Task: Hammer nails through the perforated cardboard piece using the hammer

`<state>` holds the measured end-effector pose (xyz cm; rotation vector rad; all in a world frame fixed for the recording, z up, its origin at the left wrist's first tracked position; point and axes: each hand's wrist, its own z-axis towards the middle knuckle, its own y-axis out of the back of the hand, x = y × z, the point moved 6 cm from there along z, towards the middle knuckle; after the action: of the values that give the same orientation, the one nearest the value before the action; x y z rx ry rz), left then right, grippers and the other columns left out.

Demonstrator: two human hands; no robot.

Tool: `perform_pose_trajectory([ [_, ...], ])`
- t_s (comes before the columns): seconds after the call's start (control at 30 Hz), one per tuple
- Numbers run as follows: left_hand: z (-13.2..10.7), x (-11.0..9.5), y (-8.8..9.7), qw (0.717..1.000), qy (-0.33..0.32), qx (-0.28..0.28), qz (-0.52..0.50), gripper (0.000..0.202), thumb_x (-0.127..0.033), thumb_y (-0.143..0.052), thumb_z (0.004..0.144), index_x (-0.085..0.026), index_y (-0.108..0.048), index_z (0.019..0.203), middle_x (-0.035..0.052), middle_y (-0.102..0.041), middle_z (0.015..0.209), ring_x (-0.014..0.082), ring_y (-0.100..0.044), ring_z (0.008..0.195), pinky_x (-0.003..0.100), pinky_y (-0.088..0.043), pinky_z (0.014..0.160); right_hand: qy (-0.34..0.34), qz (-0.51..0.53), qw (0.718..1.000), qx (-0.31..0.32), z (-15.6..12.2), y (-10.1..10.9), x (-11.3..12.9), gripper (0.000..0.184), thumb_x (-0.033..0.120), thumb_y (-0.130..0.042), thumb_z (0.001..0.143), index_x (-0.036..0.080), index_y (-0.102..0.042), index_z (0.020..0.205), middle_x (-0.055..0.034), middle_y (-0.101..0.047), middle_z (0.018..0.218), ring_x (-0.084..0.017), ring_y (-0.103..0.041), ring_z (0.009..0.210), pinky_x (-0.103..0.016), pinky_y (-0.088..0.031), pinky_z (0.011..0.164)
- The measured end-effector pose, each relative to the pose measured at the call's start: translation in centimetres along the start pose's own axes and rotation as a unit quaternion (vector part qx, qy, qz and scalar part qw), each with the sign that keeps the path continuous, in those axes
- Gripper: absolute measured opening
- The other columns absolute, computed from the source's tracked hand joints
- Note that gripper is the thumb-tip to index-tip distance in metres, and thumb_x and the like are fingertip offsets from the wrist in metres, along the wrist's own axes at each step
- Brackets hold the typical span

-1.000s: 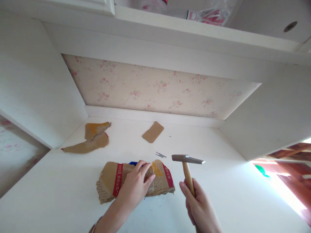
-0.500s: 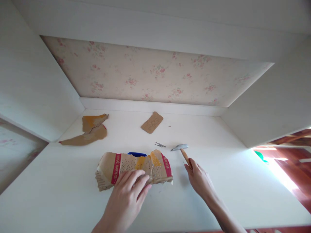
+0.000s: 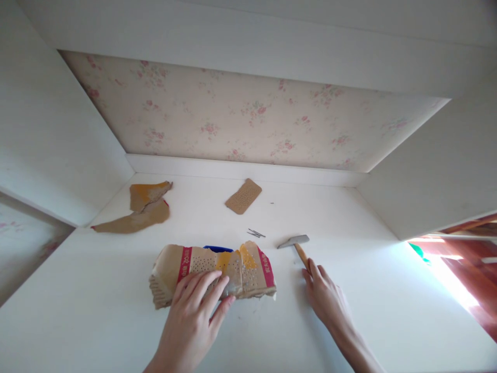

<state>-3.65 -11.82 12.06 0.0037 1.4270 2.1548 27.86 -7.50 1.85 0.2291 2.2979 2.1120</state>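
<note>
Floral wallpaper (image 3: 252, 116) spans the background beyond both hands, framed by white panels on either side, and a white surface (image 3: 373, 300) lies beneath them. Resting on a folded, torn piece of cardboard (image 3: 209, 259) is the left hand (image 3: 198, 305), its fingers loosely spread along the near part and its thumb set apart, by the near edge. Many small holes dot this cardboard, which has red printed bands towards both ends and orange patches between them. Just ahead of the left hand, a blue object (image 3: 218, 249) pokes out from behind the far edge; most of it is hidden.

The right hand (image 3: 320, 290) is wrapped around the wooden handle of a hammer (image 3: 300, 251), whose metal head points ahead and to the left of that hand. Whether the head touches the surface, I cannot tell.

Between the two hands and farther forward lie several thin nails (image 3: 255, 233). Beyond these is a small perforated card (image 3: 244, 197), set at a slant. Ahead and to the left of the left hand are torn cardboard scraps (image 3: 135, 221). Well to the right of the right hand, a green object (image 3: 417, 252) shows near a reddish floor (image 3: 481, 298).
</note>
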Motion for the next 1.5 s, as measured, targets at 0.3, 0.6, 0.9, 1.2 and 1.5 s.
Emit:
perform_pose_trajectory([
  [0.3, 0.4, -0.6, 0.2, 0.999, 0.007, -0.026, -0.042, 0.02, -0.023, -0.054, 0.094, -0.023, -0.067, 0.109, 0.0041, -0.069, 0.109, 0.0232, -0.059, 0.1, 0.044, -0.037, 0.098, -0.011, -0.043, 0.999, -0.017, -0.3, 0.9, 0.8, 0.031, 0.028, -0.036, 0.102, 0.022, -0.046, 0.13, -0.0058, -0.065, 0.104, -0.023, -0.068, 0.077, -0.029, -0.037, 0.053],
  [0.6, 0.3, -0.9, -0.1, 0.999, 0.004, -0.019, -0.04, 0.03, -0.015, -0.049, 0.093, -0.03, -0.069, 0.11, 0.004, -0.068, 0.108, 0.0225, -0.06, 0.101, 0.047, -0.037, 0.1, -0.005, 0.022, 0.999, -0.048, 0.3, 0.2, -0.2, 0.031, 0.029, -0.039, 0.098, 0.019, -0.06, 0.119, -0.0099, -0.062, 0.109, -0.024, -0.062, 0.093, -0.033, -0.049, 0.075],
  [0.9, 0.0, -1.4, -1.0, 0.999, -0.006, -0.001, -0.048, 0.045, -0.002, -0.043, 0.088, -0.03, -0.068, 0.113, 0.004, -0.068, 0.11, 0.022, -0.06, 0.102, 0.051, -0.029, 0.106, 0.013, 0.026, 0.989, -0.145, 2.2, 4.9, 3.2, 0.036, 0.035, -0.039, 0.099, 0.019, -0.061, 0.123, -0.0129, -0.061, 0.117, -0.029, -0.056, 0.103, -0.041, -0.045, 0.087],
  [1.2, 0.2, -1.4, -1.4, 0.998, 0.015, -0.006, -0.057, 0.044, -0.001, -0.048, 0.085, -0.031, -0.069, 0.109, 0.0025, -0.068, 0.108, 0.0221, -0.06, 0.102, 0.052, -0.027, 0.107, 0.157, 0.087, 0.984, -0.015, 9.3, 3.2, 11.2, 0.022, 0.022, -0.052, 0.093, 0.021, -0.072, 0.104, -0.0088, -0.068, 0.104, -0.022, -0.06, 0.099, -0.029, -0.044, 0.085],
  [1.5, 0.4, -1.7, -1.9, 0.999, 0.028, -0.003, -0.045, 0.041, -0.002, -0.05, 0.084, -0.03, -0.069, 0.109, 0.0035, -0.068, 0.109, 0.0236, -0.06, 0.103, 0.056, -0.023, 0.109, 0.164, 0.14, 0.976, -0.014, 9.8, 3.1, 11.2, 0.023, 0.021, -0.051, 0.093, 0.023, -0.074, 0.09, -0.005, -0.071, 0.098, -0.019, -0.064, 0.095, -0.026, -0.045, 0.082],
])
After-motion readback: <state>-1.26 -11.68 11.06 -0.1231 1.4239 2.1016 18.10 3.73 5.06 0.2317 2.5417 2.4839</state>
